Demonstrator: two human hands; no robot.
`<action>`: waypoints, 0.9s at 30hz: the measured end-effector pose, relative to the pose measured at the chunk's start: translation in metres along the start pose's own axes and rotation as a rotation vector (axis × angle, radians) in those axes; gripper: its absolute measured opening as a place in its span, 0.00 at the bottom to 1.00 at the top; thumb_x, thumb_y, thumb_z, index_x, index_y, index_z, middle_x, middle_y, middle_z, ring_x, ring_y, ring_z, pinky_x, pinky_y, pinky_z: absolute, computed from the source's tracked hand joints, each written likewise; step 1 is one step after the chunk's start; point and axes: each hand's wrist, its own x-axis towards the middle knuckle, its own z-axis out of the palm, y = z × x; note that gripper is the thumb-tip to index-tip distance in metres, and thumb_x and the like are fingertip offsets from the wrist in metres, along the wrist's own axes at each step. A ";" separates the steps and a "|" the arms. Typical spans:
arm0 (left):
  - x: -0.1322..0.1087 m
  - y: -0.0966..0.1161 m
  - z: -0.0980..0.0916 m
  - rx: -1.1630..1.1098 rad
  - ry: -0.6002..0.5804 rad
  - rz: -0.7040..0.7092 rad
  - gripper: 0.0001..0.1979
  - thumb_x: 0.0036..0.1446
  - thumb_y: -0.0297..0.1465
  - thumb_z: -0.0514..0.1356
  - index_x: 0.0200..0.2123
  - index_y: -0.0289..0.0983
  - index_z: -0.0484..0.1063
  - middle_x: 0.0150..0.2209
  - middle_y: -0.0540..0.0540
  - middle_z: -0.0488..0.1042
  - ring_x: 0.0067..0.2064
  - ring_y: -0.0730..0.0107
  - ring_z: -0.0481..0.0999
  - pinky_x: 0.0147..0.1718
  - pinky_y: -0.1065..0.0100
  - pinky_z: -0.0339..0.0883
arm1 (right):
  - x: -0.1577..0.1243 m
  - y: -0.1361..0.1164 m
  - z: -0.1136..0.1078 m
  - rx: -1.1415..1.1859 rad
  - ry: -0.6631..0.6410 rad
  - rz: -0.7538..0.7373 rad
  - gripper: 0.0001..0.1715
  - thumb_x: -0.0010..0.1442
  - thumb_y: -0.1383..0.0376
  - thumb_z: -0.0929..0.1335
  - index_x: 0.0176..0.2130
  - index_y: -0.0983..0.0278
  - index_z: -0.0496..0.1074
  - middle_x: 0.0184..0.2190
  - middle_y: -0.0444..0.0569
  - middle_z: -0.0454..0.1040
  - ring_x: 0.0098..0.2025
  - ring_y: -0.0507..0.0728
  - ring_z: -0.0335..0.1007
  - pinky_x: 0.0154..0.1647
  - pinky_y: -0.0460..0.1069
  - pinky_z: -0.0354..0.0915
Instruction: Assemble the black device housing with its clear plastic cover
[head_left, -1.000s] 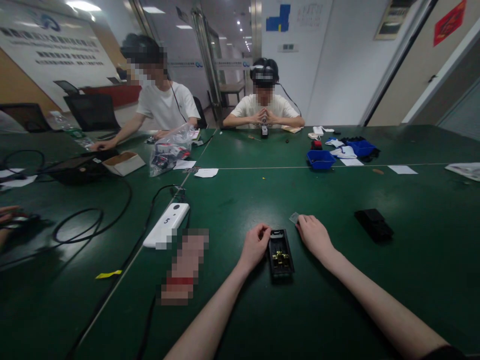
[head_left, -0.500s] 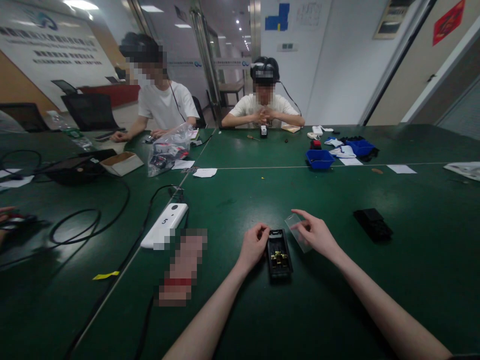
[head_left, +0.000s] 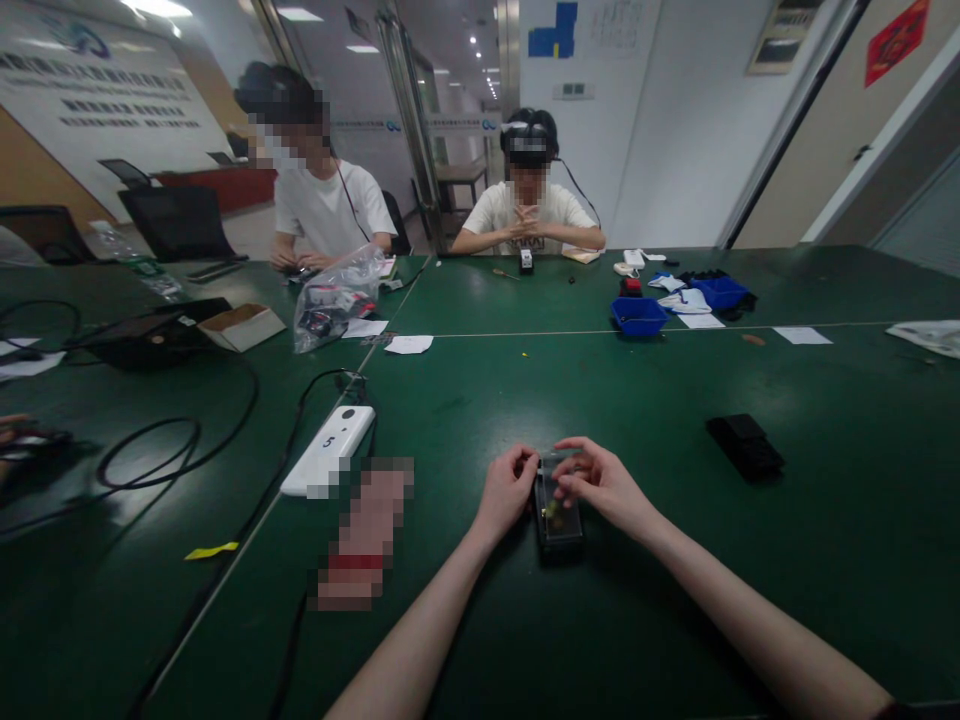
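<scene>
A small black rectangular box (head_left: 562, 543) with brass-coloured parts inside stands on the green table in front of me. A clear plastic cover (head_left: 553, 482) lies over its open top, and the brass parts show dimly through it. My left hand (head_left: 510, 490) is closed at the box's upper left edge, thumb and fingers pinched on its side. Over the cover, my right hand (head_left: 604, 485) is closed with bent fingers at the cover's right part. The fingertips hide some of the cover.
To the right lies a black pouch-like case (head_left: 744, 445). A white power bank (head_left: 330, 450) marked 5 and black cables (head_left: 199, 430) are on the left. Farther off are a blue tray (head_left: 639, 317), a plastic bag (head_left: 337, 300) and two people seated across the table.
My right hand has moved left, carrying the clear cover from beside the box to over it. My left hand has stayed at the box. The left co-worker's hands have drawn together.
</scene>
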 end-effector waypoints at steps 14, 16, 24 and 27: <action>-0.001 0.004 -0.001 -0.026 -0.020 -0.029 0.11 0.54 0.37 0.53 0.26 0.35 0.66 0.20 0.53 0.65 0.20 0.76 0.64 0.19 0.75 0.56 | 0.000 0.001 0.001 0.030 -0.011 0.009 0.21 0.50 0.65 0.69 0.44 0.61 0.62 0.30 0.42 0.70 0.29 0.51 0.72 0.29 0.47 0.68; -0.001 0.004 -0.001 -0.018 -0.018 -0.022 0.11 0.54 0.36 0.53 0.26 0.35 0.66 0.20 0.53 0.65 0.20 0.76 0.64 0.19 0.74 0.56 | 0.000 0.001 0.002 0.038 -0.007 0.011 0.21 0.50 0.66 0.69 0.44 0.61 0.62 0.30 0.42 0.70 0.28 0.50 0.72 0.28 0.46 0.68; 0.000 0.002 0.000 0.007 -0.008 -0.002 0.11 0.54 0.35 0.53 0.26 0.34 0.67 0.20 0.53 0.66 0.21 0.76 0.64 0.21 0.74 0.57 | 0.000 0.005 0.003 0.063 -0.008 0.001 0.21 0.49 0.67 0.69 0.44 0.61 0.62 0.29 0.42 0.70 0.28 0.50 0.72 0.28 0.46 0.67; 0.000 0.002 0.000 0.011 -0.001 0.006 0.11 0.54 0.35 0.53 0.26 0.34 0.67 0.20 0.53 0.66 0.22 0.76 0.65 0.22 0.75 0.57 | 0.000 0.006 0.002 0.051 -0.009 -0.012 0.20 0.49 0.68 0.69 0.44 0.60 0.63 0.29 0.42 0.71 0.29 0.50 0.71 0.32 0.47 0.67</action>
